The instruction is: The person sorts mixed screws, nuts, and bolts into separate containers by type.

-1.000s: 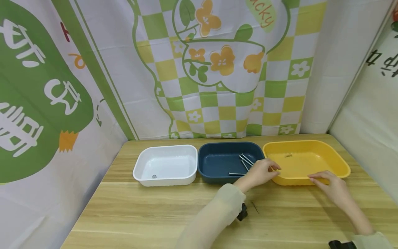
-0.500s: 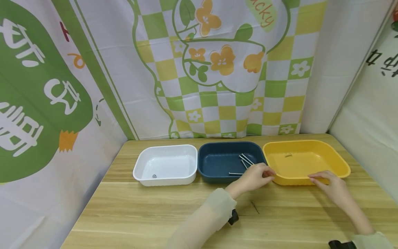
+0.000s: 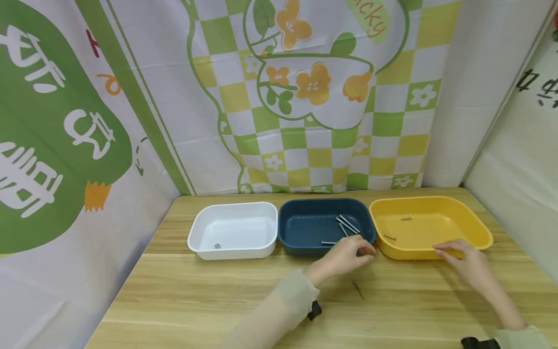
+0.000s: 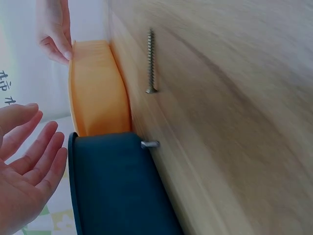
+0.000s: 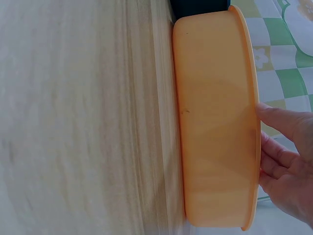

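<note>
Three trays stand in a row: the white tray (image 3: 232, 231) holds one small piece, the blue tray (image 3: 324, 225) several nails (image 3: 346, 224), the yellow tray (image 3: 429, 226) two screws (image 3: 390, 237). My left hand (image 3: 346, 255) hovers empty with relaxed fingers at the blue tray's front; my right hand (image 3: 466, 261) rests straight fingers on the yellow rim. One screw (image 3: 358, 290) lies on the table (image 3: 196, 300).

The left hand (image 3: 344, 256) drew back from the yellow tray (image 3: 479, 231), leaving a second screw (image 3: 390, 237) inside it
</note>
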A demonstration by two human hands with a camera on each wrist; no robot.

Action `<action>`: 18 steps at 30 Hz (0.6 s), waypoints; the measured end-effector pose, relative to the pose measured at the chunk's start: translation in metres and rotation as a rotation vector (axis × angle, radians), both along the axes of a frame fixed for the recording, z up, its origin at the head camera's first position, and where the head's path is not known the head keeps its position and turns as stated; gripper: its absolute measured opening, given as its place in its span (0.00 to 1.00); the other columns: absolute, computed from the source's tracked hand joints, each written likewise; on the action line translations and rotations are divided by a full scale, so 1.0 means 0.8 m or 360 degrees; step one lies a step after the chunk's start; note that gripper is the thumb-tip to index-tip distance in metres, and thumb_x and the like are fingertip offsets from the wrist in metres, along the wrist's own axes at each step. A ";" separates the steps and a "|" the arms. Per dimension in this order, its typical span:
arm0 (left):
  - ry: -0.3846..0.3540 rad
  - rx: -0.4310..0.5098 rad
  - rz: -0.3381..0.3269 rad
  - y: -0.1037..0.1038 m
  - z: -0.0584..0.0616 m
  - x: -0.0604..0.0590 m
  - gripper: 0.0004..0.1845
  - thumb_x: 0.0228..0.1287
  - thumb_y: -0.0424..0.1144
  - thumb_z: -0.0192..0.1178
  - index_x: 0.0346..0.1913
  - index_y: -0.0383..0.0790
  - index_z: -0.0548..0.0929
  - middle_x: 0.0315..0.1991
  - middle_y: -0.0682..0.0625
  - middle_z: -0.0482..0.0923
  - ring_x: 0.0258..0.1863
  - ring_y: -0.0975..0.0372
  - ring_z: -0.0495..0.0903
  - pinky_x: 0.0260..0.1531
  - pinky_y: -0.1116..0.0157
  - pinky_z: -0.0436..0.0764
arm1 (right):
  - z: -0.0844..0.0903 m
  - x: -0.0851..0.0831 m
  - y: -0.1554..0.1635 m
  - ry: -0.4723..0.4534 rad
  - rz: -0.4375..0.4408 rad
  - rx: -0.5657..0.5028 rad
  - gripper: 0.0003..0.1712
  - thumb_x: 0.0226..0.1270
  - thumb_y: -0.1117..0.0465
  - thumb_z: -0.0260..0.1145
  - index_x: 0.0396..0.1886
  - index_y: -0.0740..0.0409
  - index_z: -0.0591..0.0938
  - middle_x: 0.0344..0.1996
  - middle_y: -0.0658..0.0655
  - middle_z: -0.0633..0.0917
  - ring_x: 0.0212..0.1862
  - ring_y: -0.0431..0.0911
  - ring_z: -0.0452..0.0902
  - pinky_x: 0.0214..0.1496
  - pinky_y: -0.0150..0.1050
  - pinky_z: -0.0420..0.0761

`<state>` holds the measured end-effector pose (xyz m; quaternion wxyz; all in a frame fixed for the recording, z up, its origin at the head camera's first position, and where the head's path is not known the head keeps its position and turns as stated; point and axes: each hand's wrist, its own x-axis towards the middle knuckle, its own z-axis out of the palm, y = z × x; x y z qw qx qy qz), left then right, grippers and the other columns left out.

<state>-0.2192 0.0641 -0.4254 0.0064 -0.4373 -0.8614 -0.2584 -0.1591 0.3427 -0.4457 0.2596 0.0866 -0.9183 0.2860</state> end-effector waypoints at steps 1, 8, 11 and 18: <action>-0.0001 -0.0001 0.0000 -0.002 0.000 0.000 0.08 0.58 0.40 0.58 0.40 0.44 0.82 0.34 0.57 0.77 0.33 0.73 0.74 0.32 0.86 0.67 | 0.000 0.000 0.000 -0.0003 0.0000 -0.0002 0.05 0.52 0.66 0.66 0.28 0.64 0.82 0.27 0.54 0.79 0.37 0.12 0.55 0.33 0.17 0.63; 0.0032 -0.0030 -0.0013 -0.017 -0.006 0.003 0.08 0.58 0.39 0.58 0.40 0.43 0.82 0.34 0.55 0.77 0.33 0.71 0.75 0.33 0.86 0.68 | 0.001 0.001 -0.001 -0.0033 -0.0002 0.0000 0.05 0.53 0.66 0.66 0.29 0.64 0.82 0.29 0.61 0.79 0.38 0.12 0.54 0.33 0.19 0.63; 0.0044 -0.0058 -0.0023 -0.022 -0.009 0.004 0.08 0.58 0.39 0.58 0.40 0.43 0.82 0.34 0.56 0.77 0.33 0.72 0.75 0.34 0.86 0.68 | 0.001 0.000 0.000 -0.0055 -0.0003 0.0005 0.05 0.53 0.65 0.66 0.29 0.64 0.82 0.30 0.62 0.79 0.38 0.12 0.54 0.32 0.21 0.64; 0.0030 -0.0140 -0.0027 -0.031 -0.017 0.006 0.10 0.58 0.37 0.58 0.42 0.43 0.81 0.36 0.54 0.77 0.36 0.71 0.75 0.36 0.84 0.69 | 0.000 0.000 0.001 -0.0052 -0.0005 0.0002 0.05 0.53 0.66 0.66 0.29 0.63 0.83 0.30 0.62 0.79 0.38 0.12 0.54 0.33 0.21 0.64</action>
